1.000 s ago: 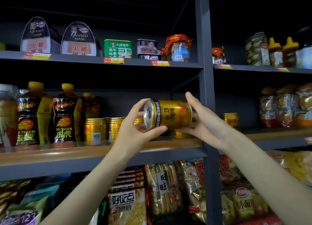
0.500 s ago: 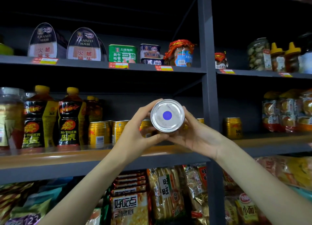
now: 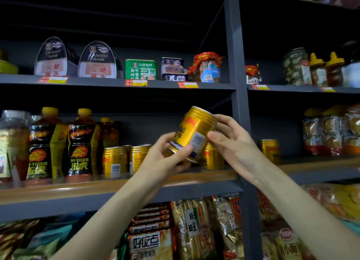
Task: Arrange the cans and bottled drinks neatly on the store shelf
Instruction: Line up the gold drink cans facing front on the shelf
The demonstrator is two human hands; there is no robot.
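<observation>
Nearest the camera, two bare forearms reach up from the lower edge toward the middle shelf (image 3: pixel 116 187). The left hand (image 3: pixel 163 160) curls its thumb and fingers around the lower end of a gold can (image 3: pixel 191 134), gripping it from below and from the left. The right hand (image 3: pixel 233 140) holds the same can from the right, thumb pressed on the side near the barcode and fingers wrapped over the upper rim. The can sits between the two hands, tilted with its top leaning up and to the right, held in the air in front of the shelf and not touching it.

Just behind the hands, a row of standing gold cans (image 3: pixel 124 159) lines the wooden-edged shelf, with more partly hidden by the held can. To their left stand Hi-Tiger bottles (image 3: pixel 81 144) with yellow caps. A dark upright post (image 3: pixel 236 96) divides the shelving; right of it, one lone gold can (image 3: pixel 269 151) stands apart.

Farther up, the top shelf carries canned ham tins (image 3: pixel 97 61) and a green tin (image 3: pixel 140 69). Below the middle shelf, snack packets (image 3: pixel 191 228) fill the space.
</observation>
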